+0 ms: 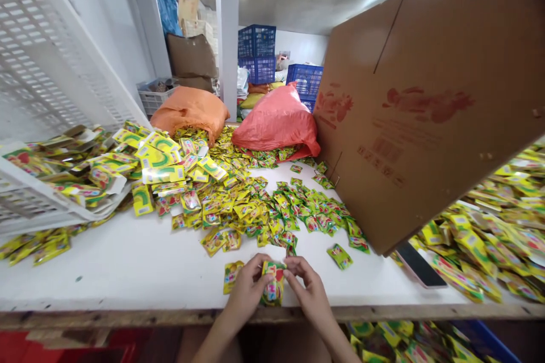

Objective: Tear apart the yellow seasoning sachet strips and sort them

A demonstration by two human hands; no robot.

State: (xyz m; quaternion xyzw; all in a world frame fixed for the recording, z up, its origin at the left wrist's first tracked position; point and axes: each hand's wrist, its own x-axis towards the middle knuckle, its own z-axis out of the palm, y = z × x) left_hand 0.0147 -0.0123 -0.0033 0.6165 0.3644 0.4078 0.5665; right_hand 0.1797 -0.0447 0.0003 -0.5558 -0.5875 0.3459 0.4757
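Both my hands are at the front edge of the white table around a small yellow-and-green printed carton (272,288), with a white flap (276,251) sticking up behind the fingers. My left hand (250,283) grips its left side, thumb across the front. My right hand (307,284) pinches its upper right edge between thumb and fingers. The carton's inside is hidden from me. Left of my left hand lies a yellow sachet (232,276), partly covered by the hand. A green sachet (339,256) lies apart to the right. Beyond my hands spreads a heap of small yellow and green sachets (238,209).
A white crate (25,181) of flat cartons tips over at left. Orange (191,107) and red (276,119) sacks spill sachets at the back. A large cardboard box (409,101) leans at right, near a phone (421,265) and more cartons (481,243).
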